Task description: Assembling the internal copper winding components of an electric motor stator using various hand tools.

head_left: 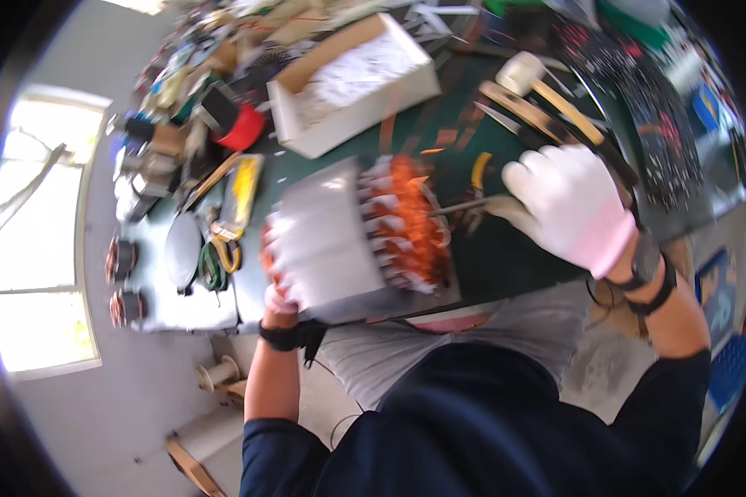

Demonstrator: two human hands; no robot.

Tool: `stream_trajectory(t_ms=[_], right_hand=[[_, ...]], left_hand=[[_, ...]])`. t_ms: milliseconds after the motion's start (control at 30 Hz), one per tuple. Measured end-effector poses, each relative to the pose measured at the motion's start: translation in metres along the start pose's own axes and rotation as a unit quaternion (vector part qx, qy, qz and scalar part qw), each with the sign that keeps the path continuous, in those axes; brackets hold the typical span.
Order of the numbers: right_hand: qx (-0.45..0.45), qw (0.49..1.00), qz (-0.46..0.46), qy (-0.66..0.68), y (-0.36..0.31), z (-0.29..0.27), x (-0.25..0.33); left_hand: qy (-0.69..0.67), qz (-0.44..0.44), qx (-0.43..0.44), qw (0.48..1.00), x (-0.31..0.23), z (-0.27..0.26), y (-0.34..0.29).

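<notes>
Motor core (327, 236): left hand (279, 299) at eight o'clock, fingers' hold unclear; right hand (568, 203) at three o'clock, fingers closed around thin rod (462, 206).

Motion smears the grey cylinder (323, 236) and its orange coils (408, 219) at the near edge of the bench (497, 261). The cylinder hides most of the left hand (279, 296); the thin tool (462, 206) blurs toward its tip. Clutter (294, 29) along the far edge is cut off.
</notes>
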State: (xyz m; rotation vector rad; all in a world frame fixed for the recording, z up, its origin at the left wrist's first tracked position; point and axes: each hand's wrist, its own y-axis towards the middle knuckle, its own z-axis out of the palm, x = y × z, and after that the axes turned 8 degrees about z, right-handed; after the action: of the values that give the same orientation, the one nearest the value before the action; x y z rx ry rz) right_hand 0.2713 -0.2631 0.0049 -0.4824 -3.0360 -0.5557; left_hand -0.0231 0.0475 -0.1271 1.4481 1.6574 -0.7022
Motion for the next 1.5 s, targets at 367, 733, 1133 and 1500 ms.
stream_trajectory(t_ms=[367, 733, 1133, 1500], right_hand=[[-0.105, 0.972, 0.068, 0.196, -0.066, 0.017, 0.062], [-0.148, 0.958, 0.185, 0.164, -0.091, 0.073, 0.051], [-0.126, 0.937, 0.207, 0.253, -0.091, 0.059, 0.050], [-0.125, 0.911, 0.086, 0.384, -0.061, -0.020, 0.119]], left_hand=[[0.184, -0.032, -0.305, 0.934, -0.026, -0.100, 0.011], [0.437, -0.187, -0.215, 0.853, 0.034, -0.160, 0.015], [0.428, -0.095, -0.299, 0.847, 0.015, -0.157, 0.002], [0.496, 0.334, -0.153, 0.787, -0.231, -0.042, -0.017]])
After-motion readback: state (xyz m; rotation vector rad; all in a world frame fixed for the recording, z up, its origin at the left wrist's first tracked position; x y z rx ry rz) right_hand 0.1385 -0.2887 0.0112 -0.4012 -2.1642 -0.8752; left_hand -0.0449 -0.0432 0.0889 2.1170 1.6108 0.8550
